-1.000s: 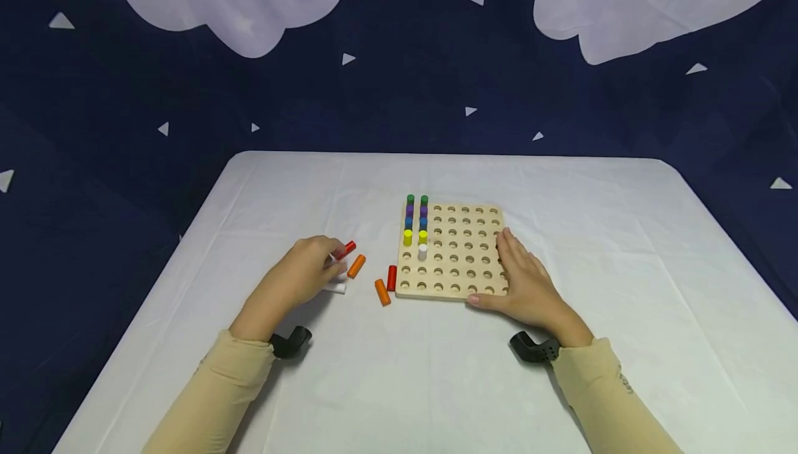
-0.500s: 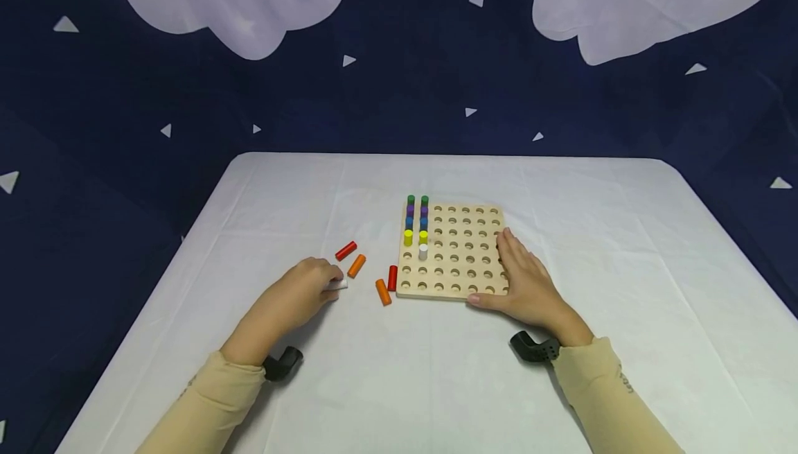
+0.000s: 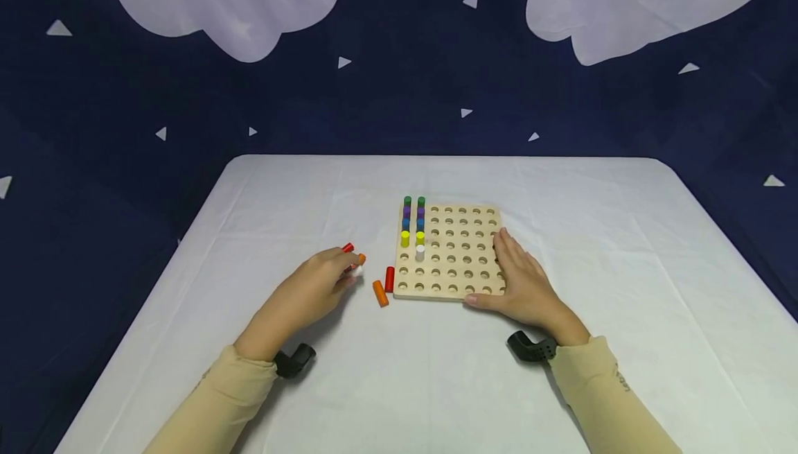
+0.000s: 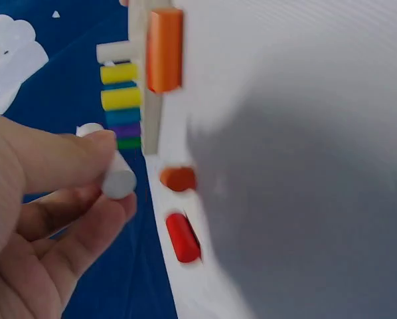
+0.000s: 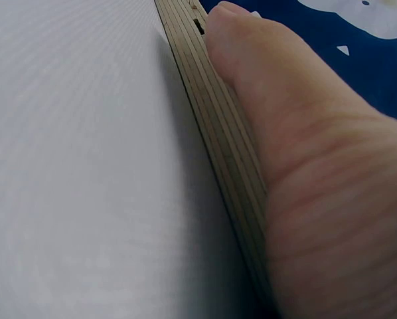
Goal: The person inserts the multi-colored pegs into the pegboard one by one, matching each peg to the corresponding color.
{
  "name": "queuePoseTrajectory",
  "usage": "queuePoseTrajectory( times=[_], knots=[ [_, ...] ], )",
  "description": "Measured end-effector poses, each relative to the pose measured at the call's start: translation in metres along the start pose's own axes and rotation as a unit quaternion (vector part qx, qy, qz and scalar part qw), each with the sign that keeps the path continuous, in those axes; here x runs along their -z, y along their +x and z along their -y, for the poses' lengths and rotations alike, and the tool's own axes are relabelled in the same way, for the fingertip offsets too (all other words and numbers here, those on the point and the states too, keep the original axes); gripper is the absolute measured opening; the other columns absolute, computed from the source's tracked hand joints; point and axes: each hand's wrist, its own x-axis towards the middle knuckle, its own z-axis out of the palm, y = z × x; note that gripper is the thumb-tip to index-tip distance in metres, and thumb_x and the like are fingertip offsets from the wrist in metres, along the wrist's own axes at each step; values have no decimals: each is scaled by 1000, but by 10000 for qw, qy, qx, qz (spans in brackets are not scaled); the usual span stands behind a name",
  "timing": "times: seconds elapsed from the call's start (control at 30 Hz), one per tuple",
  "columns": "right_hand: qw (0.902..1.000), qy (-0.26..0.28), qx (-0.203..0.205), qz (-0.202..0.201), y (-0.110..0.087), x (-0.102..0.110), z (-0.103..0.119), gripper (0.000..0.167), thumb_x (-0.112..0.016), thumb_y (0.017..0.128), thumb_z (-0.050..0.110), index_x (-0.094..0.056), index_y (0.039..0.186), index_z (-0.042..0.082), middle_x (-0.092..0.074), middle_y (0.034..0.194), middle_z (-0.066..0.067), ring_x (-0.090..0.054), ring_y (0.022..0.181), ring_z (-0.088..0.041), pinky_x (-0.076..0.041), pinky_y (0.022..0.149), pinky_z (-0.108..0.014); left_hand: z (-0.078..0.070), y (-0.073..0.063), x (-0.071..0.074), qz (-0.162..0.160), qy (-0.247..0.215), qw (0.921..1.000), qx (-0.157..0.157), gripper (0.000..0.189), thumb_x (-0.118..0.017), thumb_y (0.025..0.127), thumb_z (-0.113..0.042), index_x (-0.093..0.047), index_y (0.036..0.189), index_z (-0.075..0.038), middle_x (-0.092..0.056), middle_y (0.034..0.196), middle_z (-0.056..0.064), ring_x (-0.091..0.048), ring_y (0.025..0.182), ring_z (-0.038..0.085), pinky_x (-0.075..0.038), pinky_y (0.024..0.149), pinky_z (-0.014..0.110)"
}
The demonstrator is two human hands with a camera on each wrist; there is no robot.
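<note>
My left hand pinches a white peg between thumb and fingers, raised over the table left of the wooden pegboard. My right hand rests along the board's right side, fingers fairly straight, its thumb on the front edge. Two columns of pegs stand upright at the board's left, in green, purple, blue and yellow, with one standing white peg in the second column. Other holes are bare. Beyond my left fingertips lie a red peg and an orange peg, partly hidden in the head view.
Another red peg lies against the board's left edge, and a second orange peg lies just left of it. A white cloth covers the table. Behind it hangs a dark blue backdrop with clouds and triangles.
My left hand drew back from the red peg to the white one on the table, took hold of it, and moved right and forward with it. The right hand stays on the board.
</note>
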Motion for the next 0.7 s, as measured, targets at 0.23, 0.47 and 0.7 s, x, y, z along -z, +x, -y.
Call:
queuePoseTrajectory(
  times=[0.23,0.47,0.7],
  knots=[
    [10000,7,-24,19,0,-1,-1,134,-73,70,73,5,159,9,9,167,-10,1,155,-35,-4,122,-59,-13,32,-8,-19,-871,9952,440,24,-69,93,-13,-64,117,-9,-67,96,2,-60,84,13,-53,76,30],
    [10000,6,-67,30,-1,-1,-2,134,-73,70,74,4,159,9,8,168,-10,1,155,-34,-3,122,-58,-18,57,-28,-68,-1741,9815,790,20,-71,92,-15,-62,109,-11,-70,95,1,-65,85,12,-55,76,29],
    [10000,-17,-35,32,0,0,-1,133,-71,71,75,4,159,10,8,168,-10,1,155,-33,-4,122,-58,-21,64,-36,-152,-1538,9843,850,19,-73,91,-19,-61,104,-14,-73,93,1,-66,81,12,-54,72,29]
  ],
)
